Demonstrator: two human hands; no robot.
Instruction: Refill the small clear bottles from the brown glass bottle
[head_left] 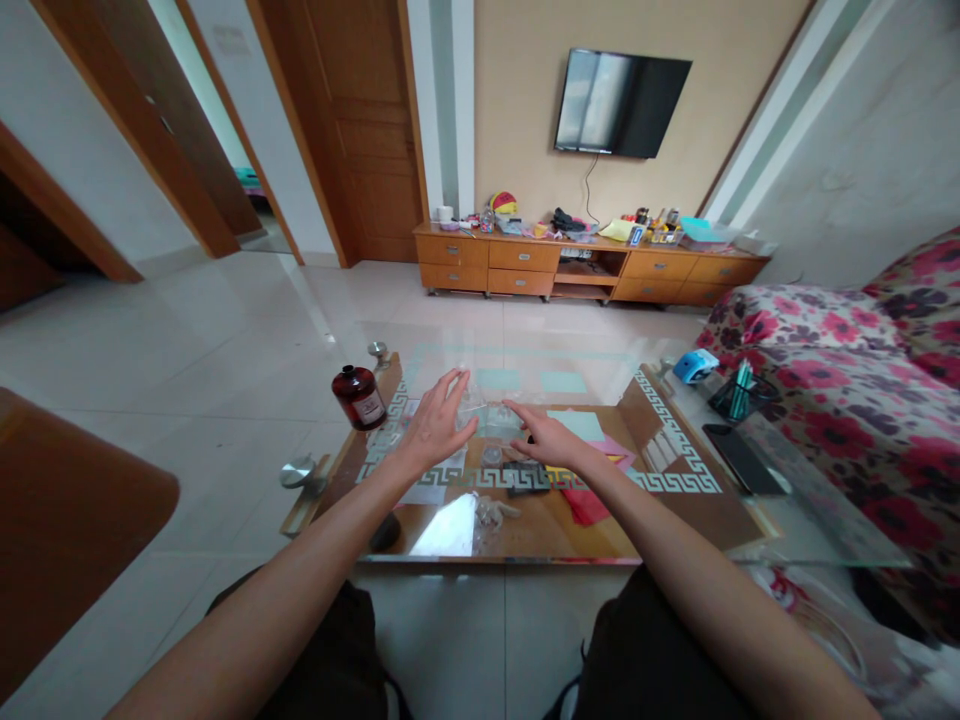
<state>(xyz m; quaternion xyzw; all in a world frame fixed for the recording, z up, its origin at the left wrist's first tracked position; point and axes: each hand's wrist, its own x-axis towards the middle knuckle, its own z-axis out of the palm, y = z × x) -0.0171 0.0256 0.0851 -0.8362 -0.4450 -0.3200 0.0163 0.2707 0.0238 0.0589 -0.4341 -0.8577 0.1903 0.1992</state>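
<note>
My left hand is over the glass coffee table, its fingers stretched forward and its thumb apart. Facing it, my right hand points its index finger inward, with the other fingers loosely bent. Between the two hands is a faint transparent object; its kind and whether the left fingertips touch it are unclear. A brown bottle with a pale label and dark neck stands upright left of my left hand. Through the glass, below the hands, show a small round clear item and a red sheet.
At the table's right are a black phone, a dark holder with green pens and a blue-and-white box. A floral sofa stands beyond. Across the floor is a cluttered wooden TV cabinet; a brown rounded furniture piece is at left.
</note>
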